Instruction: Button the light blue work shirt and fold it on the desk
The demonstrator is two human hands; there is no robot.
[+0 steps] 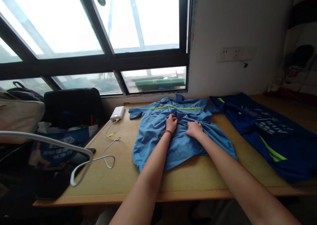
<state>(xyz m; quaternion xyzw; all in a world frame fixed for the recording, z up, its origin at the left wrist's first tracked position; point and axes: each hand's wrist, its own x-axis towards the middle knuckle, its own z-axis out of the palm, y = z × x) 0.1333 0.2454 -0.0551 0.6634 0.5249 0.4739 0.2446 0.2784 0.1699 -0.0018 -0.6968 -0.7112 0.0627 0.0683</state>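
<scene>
Blue short-sleeved work shirt (182, 143) centre frame, pinched in left hand (171, 123) and right hand (194, 129), printed bag (58, 152) lower left, pale contents (44, 127) protruding

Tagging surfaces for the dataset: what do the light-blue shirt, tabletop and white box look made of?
Light-blue shirt: matte cloth, judging by its soft creases; fibre unclear.
Tabletop: probably wood or laminate, dullish; flat, tan, with an edge strip.
White box: likely smooth plastic, from its even white shell.

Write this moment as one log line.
left hand: touching shirt | right hand: touching shirt | shirt: creased, on table | beside: navy garment
</scene>
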